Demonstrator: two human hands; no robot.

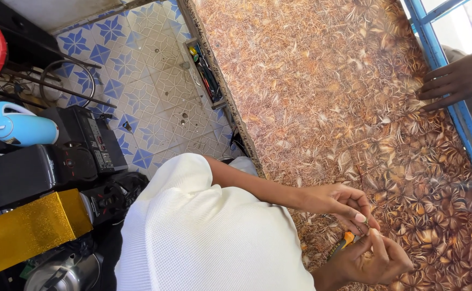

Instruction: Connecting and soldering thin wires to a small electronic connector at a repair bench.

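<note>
A glittery gold rectangular box (pixel 31 229) sits at about eight o'clock, low on the left, just below a black device. No labels, signs or lit screens can be made out.

Your left arm reaches bare from a white sleeve out over the table (pixel 322 81), just inside its near edge, forearm straight and wrist bent slightly down. Your left hand (pixel 339 205) hangs palm-down above the table, fingers curled in, thumb and forefinger pinched at the tips; what they pinch is too small to tell. Your right hand (pixel 373 261) sits just beside it, also near that edge, palm turned toward the left hand, fingers folded around the orange tool (pixel 348 238). The fingertips of both hands meet over the table. Only the right wrist shows; its forearm is out of view.
</note>
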